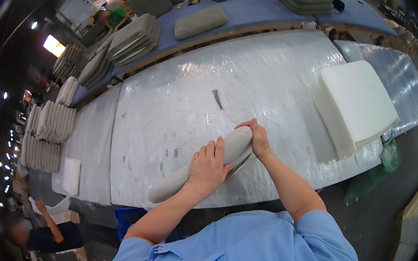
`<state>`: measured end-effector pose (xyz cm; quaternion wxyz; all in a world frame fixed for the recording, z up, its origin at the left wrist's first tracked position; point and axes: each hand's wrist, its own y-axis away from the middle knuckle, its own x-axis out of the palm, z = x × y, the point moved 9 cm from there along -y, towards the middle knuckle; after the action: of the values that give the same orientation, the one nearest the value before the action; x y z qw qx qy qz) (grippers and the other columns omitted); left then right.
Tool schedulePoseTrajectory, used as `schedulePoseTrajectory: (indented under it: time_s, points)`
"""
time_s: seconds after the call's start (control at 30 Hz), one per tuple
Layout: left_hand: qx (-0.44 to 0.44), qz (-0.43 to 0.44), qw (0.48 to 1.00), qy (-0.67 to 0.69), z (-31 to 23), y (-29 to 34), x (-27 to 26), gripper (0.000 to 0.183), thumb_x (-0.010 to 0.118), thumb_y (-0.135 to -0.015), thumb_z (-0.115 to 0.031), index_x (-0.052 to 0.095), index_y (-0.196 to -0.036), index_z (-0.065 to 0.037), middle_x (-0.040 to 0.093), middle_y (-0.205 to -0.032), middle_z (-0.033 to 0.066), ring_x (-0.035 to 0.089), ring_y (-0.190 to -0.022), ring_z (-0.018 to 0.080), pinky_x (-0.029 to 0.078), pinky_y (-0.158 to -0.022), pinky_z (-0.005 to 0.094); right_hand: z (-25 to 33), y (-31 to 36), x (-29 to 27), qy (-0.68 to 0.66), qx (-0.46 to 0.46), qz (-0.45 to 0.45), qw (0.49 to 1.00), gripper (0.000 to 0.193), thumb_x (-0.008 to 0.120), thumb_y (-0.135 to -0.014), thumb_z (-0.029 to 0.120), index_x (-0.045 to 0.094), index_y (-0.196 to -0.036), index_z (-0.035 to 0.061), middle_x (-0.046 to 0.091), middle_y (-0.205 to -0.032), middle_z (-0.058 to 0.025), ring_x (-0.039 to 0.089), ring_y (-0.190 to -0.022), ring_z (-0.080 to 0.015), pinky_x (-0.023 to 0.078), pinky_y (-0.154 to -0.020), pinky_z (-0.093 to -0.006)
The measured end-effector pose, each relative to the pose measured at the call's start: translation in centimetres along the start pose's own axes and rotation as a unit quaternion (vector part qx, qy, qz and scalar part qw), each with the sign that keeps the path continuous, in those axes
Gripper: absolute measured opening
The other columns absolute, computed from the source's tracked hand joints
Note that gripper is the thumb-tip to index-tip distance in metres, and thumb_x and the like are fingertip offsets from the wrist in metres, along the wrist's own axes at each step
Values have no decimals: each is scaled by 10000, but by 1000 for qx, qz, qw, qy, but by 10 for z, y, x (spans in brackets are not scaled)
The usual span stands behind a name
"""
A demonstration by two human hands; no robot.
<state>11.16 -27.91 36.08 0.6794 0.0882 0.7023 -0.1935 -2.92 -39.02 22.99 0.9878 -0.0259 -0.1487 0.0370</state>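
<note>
A light grey fabric-covered cushion (235, 146) lies slantwise at the near edge of the plastic-covered table, between my two hands. My left hand (208, 166) spans its middle, the fingers reaching toward the far edge and the thumb along the near side. At the cushion's far right end, my right hand (258, 140) is closed around the tip, with part of the fingers out of sight. A narrow opening or fold shows along the near side beneath my hands. My left forearm covers part of the cushion's lower left end.
A white foam block (357, 103) stands at the table's right. Ahead, a blue table (252, 7) bears grey cushions (201, 22), some stacked. More cushion stacks (48, 131) stand left. A green bag (383, 164) hangs at right. A person (55, 234) handles a white piece lower left; others work beyond.
</note>
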Motion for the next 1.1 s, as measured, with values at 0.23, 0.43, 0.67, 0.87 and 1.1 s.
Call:
schedulePoseTrajectory:
  time_s: [0.23, 0.43, 0.67, 0.87, 1.1]
  points:
    - [-65, 86, 992, 62, -15, -47, 22, 803, 816, -858, -387, 479, -1462, 20, 638, -1258, 212, 693, -1051, 375, 565, -848, 471, -20, 6, -7, -61, 48, 10, 997, 563, 378, -1139, 403, 762, -1009, 12, 753, -969, -108, 674, -935, -220, 506, -928, -370]
    - [-173, 279, 936, 125, -15, -74, 35, 771, 816, -820, -360, 518, -1432, 3, 685, -1214, 220, 702, -1090, 370, 569, -870, 467, 70, 15, 7, 173, -236, 13, 956, 416, 498, -1076, 346, 738, -928, 40, 726, -877, -141, 695, -852, -337, 528, -831, -420]
    - [-180, 311, 907, 221, -17, -73, 56, 787, 825, -794, -335, 519, -1439, -5, 683, -1268, 228, 685, -1163, 392, 545, -968, 459, 28, 20, -20, 79, -184, -36, 979, 500, 467, -1059, 430, 723, -911, 26, 738, -904, -146, 695, -855, -344, 520, -811, -427]
    - [-178, 387, 849, 313, -20, -66, 78, 1007, 896, -740, -368, 420, -1557, -24, 621, -1395, 236, 621, -1301, 377, 487, -1087, 428, -16, 24, -39, 25, -146, -26, 989, 608, 361, -1067, 489, 722, -931, 19, 742, -950, -162, 693, -878, -365, 521, -861, -461]
    - [-139, 434, 705, 543, -10, -46, 136, 969, 619, -999, -495, 156, -1666, 35, 197, -1735, 228, 191, -1613, 348, 172, -1300, 380, -66, 32, -58, -27, -33, -3, 999, 418, 433, -1024, 326, 727, -1009, 28, 751, -1057, -153, 688, -1047, -358, 439, -1064, -494]
